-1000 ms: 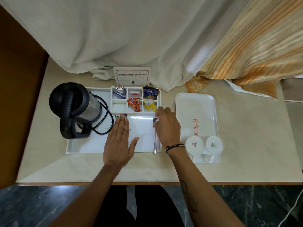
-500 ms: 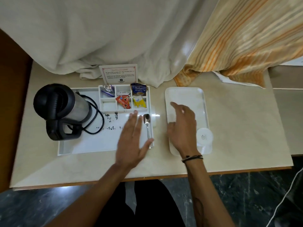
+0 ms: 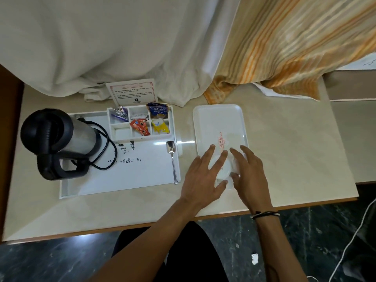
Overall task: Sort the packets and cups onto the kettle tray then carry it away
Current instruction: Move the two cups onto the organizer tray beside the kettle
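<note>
Risk noted: capped cups liable to tip or slide if lifted from under spread fingers, being only covered, not gripped. Both hands on cups, near end of small white tray, right of kettle tray. Left hand laid flat, fingers splayed over one cap; right hand loosely curved beside second cup, grip not discernible. Kettle tray held: kettle, spoon, compartment box of packets, one compartment seemingly bare.
</note>
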